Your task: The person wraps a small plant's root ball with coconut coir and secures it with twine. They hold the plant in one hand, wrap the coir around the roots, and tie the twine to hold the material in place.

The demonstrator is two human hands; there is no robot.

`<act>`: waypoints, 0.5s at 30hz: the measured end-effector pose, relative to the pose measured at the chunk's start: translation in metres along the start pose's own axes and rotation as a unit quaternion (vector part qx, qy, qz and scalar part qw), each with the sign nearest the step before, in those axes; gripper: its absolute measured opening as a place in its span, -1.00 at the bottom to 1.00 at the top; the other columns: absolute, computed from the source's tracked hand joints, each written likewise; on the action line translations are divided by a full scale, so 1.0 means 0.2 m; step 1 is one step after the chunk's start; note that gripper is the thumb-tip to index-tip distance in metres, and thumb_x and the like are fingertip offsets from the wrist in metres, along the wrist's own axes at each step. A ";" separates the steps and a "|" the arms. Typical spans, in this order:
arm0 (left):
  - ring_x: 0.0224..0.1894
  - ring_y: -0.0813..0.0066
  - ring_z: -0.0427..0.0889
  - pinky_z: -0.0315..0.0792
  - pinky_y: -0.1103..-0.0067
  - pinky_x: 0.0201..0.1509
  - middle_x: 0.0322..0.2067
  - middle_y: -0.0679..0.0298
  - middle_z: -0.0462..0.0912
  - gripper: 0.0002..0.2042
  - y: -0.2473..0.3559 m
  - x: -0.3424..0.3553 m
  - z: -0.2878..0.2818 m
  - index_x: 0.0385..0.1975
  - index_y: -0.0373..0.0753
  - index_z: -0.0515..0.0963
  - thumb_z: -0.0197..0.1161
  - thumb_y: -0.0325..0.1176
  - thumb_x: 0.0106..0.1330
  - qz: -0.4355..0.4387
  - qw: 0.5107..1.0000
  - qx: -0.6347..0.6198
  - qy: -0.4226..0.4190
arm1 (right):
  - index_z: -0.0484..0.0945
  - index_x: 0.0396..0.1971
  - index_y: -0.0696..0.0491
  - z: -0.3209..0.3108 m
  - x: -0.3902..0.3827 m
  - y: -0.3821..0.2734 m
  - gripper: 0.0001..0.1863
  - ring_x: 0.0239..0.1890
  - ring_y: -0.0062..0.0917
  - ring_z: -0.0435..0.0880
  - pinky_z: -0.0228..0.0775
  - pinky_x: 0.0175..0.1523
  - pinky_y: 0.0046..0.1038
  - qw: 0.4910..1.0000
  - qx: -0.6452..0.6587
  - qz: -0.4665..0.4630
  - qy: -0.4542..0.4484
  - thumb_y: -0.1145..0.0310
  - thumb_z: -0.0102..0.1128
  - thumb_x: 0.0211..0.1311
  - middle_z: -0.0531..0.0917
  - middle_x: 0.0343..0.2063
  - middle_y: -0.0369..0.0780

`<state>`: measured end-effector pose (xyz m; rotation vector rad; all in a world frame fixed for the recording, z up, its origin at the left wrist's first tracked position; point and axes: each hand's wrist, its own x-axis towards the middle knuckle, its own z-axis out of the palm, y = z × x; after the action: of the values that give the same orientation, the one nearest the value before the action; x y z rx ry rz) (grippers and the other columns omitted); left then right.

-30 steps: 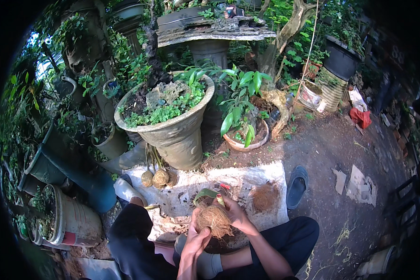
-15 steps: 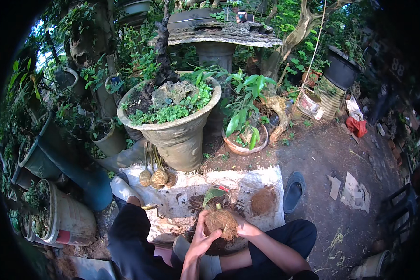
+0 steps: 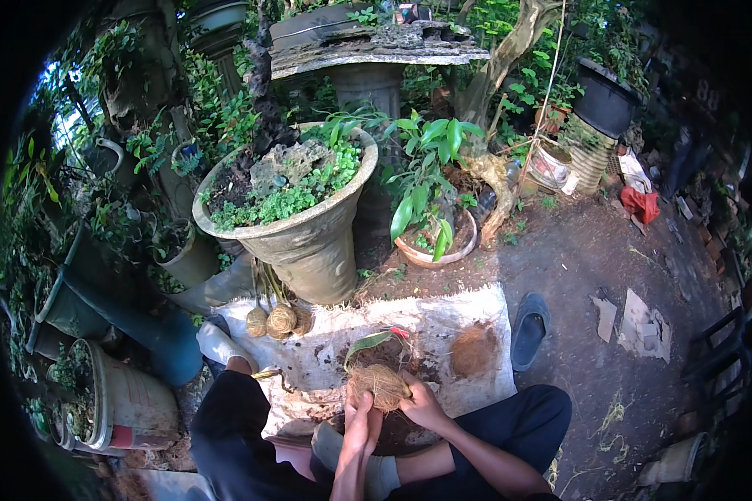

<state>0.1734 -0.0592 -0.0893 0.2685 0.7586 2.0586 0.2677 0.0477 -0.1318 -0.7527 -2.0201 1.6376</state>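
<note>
Both of my hands hold a fibre-wrapped root ball (image 3: 376, 382), brown and stringy, above a white woven sheet. My left hand (image 3: 359, 419) supports its near left side from below, with its fingers curled against the fibre. On the right side, my right hand (image 3: 424, 407) grips the ball near a short pale stub. A green leaf (image 3: 368, 341) and a small red tip (image 3: 399, 332) show just beyond the ball; whether they belong to it I cannot tell. Dark soil lies behind and beneath it.
On the white sheet (image 3: 443, 313) sits a brown fibre clump (image 3: 474, 351). Several wrapped balls with stems (image 3: 281, 321) lie at its far left edge, by a large planter (image 3: 313, 259). A grey slipper (image 3: 530, 332) and a low clay bowl (image 3: 437, 257) stand near the sheet.
The root ball has turned, its stub swinging from the top to the right side, and has tipped away from me. My left hand has shifted under its near side. The view has moved slightly.
</note>
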 end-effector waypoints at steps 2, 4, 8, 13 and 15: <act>0.12 0.36 0.43 0.25 0.38 0.27 0.09 0.22 0.43 -0.51 0.01 0.01 -0.03 0.20 -0.23 0.23 0.20 -0.22 0.35 0.007 0.999 0.002 0.033 | 0.43 -0.14 0.08 0.01 -0.03 -0.06 -0.75 -0.36 -0.10 0.63 0.47 -0.33 -0.24 0.981 -0.182 -0.043 0.050 0.42 0.12 0.17 0.63 -0.40 -0.03; 0.10 0.36 0.44 0.26 0.38 0.26 0.06 0.22 0.45 -0.55 0.02 0.02 -0.06 0.17 -0.21 0.28 0.13 -0.13 0.39 0.016 0.999 -0.001 0.048 | 0.45 -0.18 0.09 0.00 -0.05 -0.12 -0.77 -0.36 -0.12 0.63 0.47 -0.32 -0.22 0.973 -0.165 -0.159 0.014 0.41 0.13 0.15 0.62 -0.41 -0.05; 0.07 0.34 0.47 0.37 0.35 0.18 0.03 0.22 0.46 -0.62 0.04 0.04 -0.10 0.16 -0.21 0.26 0.08 -0.23 0.43 0.009 0.995 -0.029 0.099 | 0.50 -0.24 0.11 0.00 -0.07 -0.19 -0.81 -0.38 -0.20 0.61 0.49 -0.31 -0.25 0.937 -0.227 -0.247 -0.097 0.42 0.13 0.14 0.57 -0.46 -0.14; -0.03 0.34 0.56 0.56 0.38 0.01 -0.01 0.17 0.47 -0.62 0.06 0.02 -0.06 0.12 -0.19 0.22 0.10 -0.57 0.35 0.036 0.990 0.037 0.130 | 0.53 -0.24 0.09 0.05 -0.10 -0.24 -0.82 -0.27 -0.35 0.60 0.49 -0.22 -0.33 0.915 -0.250 -0.301 -0.097 0.41 0.15 0.14 0.56 -0.37 -0.21; -0.04 0.36 0.56 0.57 0.41 -0.01 -0.03 0.15 0.48 -0.60 0.05 0.03 -0.04 0.12 -0.19 0.22 0.11 -0.60 0.33 0.059 0.991 0.058 0.106 | 0.54 -0.25 0.08 0.04 -0.10 -0.24 -0.82 -0.25 -0.37 0.60 0.49 -0.21 -0.35 0.915 -0.249 -0.305 -0.090 0.40 0.16 0.14 0.56 -0.36 -0.23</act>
<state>0.1587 -0.0618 -0.0894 0.1648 1.0153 2.1804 0.2716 0.0211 -0.0861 -0.0716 -2.5015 0.8683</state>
